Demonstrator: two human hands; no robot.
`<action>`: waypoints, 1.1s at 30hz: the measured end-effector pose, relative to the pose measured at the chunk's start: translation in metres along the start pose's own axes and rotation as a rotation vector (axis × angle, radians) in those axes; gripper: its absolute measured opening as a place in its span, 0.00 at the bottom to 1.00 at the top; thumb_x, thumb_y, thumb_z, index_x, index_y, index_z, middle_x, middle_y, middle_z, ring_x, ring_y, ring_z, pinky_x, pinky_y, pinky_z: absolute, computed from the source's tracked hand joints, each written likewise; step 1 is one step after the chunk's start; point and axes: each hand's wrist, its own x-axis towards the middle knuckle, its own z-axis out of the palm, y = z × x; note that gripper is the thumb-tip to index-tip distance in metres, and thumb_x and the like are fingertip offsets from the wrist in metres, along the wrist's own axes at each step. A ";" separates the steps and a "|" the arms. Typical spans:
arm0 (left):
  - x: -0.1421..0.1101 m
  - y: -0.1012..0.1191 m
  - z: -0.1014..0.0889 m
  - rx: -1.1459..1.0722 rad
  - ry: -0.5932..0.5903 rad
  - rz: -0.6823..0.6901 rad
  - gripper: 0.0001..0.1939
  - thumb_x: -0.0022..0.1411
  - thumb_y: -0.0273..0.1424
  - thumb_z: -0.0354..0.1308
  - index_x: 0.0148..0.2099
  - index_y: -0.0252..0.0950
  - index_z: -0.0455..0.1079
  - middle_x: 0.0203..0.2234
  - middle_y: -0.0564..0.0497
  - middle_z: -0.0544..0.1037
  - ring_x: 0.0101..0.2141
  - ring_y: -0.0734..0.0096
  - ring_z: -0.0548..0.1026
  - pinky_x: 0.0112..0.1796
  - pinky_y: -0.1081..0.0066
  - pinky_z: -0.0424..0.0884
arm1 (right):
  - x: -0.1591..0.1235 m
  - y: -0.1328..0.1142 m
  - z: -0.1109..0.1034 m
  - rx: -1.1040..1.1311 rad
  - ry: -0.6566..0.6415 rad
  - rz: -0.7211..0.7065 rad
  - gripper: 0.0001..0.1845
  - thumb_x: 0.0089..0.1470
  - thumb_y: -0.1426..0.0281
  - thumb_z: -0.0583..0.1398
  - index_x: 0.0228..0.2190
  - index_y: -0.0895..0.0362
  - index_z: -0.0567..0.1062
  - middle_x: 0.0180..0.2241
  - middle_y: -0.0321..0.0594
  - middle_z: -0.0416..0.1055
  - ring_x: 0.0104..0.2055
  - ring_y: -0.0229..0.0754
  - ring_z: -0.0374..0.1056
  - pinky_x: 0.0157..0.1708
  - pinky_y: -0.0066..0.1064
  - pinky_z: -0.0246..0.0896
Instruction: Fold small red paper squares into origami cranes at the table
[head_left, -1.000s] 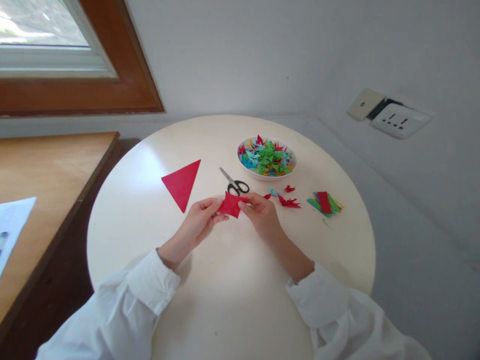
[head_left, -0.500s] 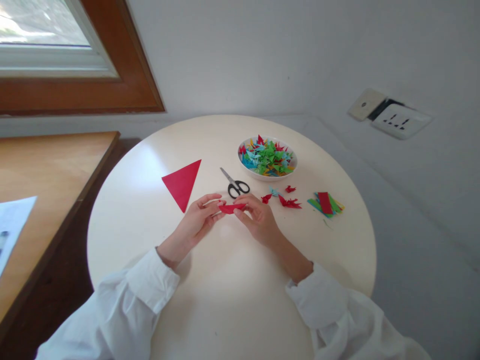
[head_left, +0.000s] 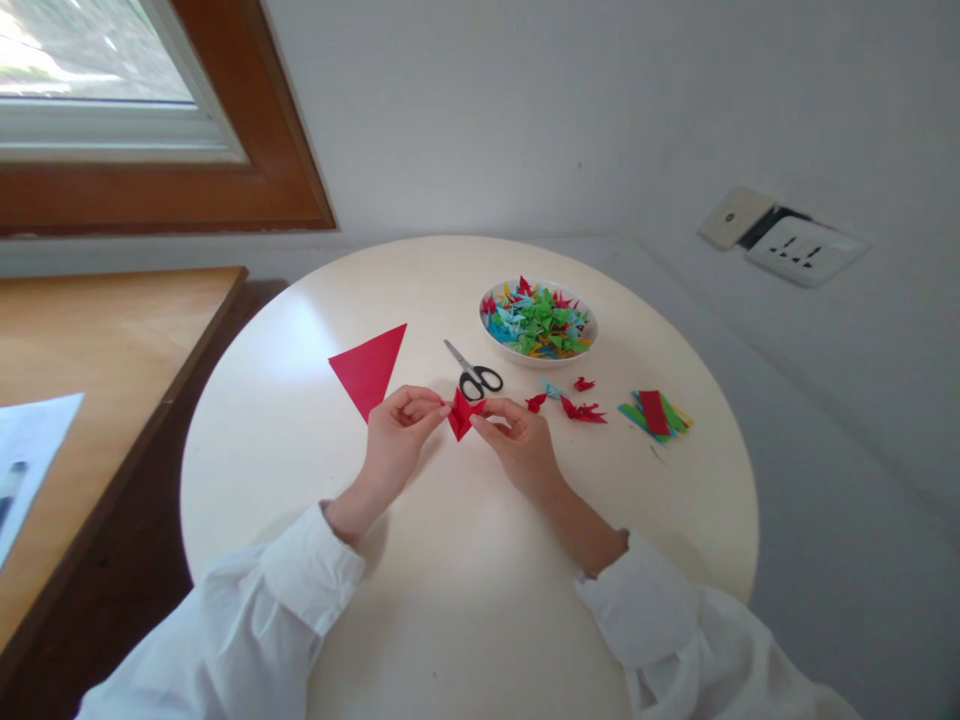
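A small folded red paper [head_left: 460, 416], with pointed top and bottom, is held between my two hands above the table. My left hand [head_left: 400, 428] pinches its left tip between thumb and forefinger. On the other side, my right hand [head_left: 520, 440] pinches the right tip. Just beyond the fingers lie scissors [head_left: 471, 374] with black handles, their blades pointing away to the left. A larger red paper triangle [head_left: 369, 368] lies flat beyond my left hand, which covers its lowest corner. Several small folded paper cranes [head_left: 582, 411], red and light blue, rest right of my right hand.
A white bowl [head_left: 537, 361] full of coloured paper cranes stands at the back of the round white table [head_left: 465, 600]. Stacked coloured paper pieces [head_left: 653, 413] lie at the right. A wooden desk [head_left: 120, 330] with a printed sheet [head_left: 34, 450] is at the left.
The red paper has gone from a flat, narrow curved shape to one spread open with points up and down. My left fingers have closed into a pinch at its tip.
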 end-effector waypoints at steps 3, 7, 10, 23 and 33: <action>-0.003 0.001 0.002 0.060 -0.045 0.070 0.09 0.44 0.29 0.65 0.28 0.33 0.69 0.23 0.52 0.76 0.25 0.74 0.73 0.29 0.73 0.68 | -0.001 0.001 -0.001 -0.075 0.004 -0.092 0.06 0.43 0.68 0.62 0.27 0.56 0.76 0.32 0.41 0.71 0.34 0.40 0.67 0.29 0.31 0.62; -0.005 0.000 0.002 0.101 -0.099 0.127 0.09 0.45 0.29 0.65 0.29 0.33 0.70 0.25 0.51 0.75 0.27 0.72 0.74 0.32 0.72 0.70 | -0.003 -0.001 0.000 -0.142 -0.024 -0.172 0.03 0.44 0.69 0.62 0.25 0.55 0.76 0.30 0.40 0.72 0.34 0.41 0.67 0.29 0.31 0.60; -0.004 -0.003 0.001 0.109 -0.117 0.138 0.09 0.45 0.29 0.65 0.30 0.33 0.70 0.25 0.50 0.76 0.28 0.71 0.75 0.32 0.71 0.71 | -0.003 -0.005 0.000 -0.157 -0.044 -0.175 0.02 0.43 0.70 0.62 0.23 0.56 0.75 0.28 0.39 0.73 0.32 0.40 0.67 0.31 0.31 0.59; -0.006 0.002 0.002 0.138 -0.201 0.034 0.09 0.46 0.32 0.65 0.29 0.34 0.69 0.23 0.50 0.77 0.25 0.70 0.75 0.28 0.72 0.71 | 0.000 -0.014 -0.007 -0.265 -0.155 -0.046 0.06 0.44 0.69 0.61 0.20 0.57 0.75 0.22 0.36 0.75 0.24 0.36 0.64 0.26 0.28 0.52; -0.006 0.003 0.002 0.186 -0.202 0.006 0.07 0.47 0.30 0.63 0.27 0.32 0.69 0.20 0.51 0.75 0.23 0.72 0.73 0.27 0.72 0.69 | -0.001 -0.013 -0.007 -0.284 -0.185 -0.027 0.04 0.45 0.71 0.60 0.23 0.57 0.76 0.24 0.37 0.75 0.26 0.37 0.66 0.26 0.29 0.55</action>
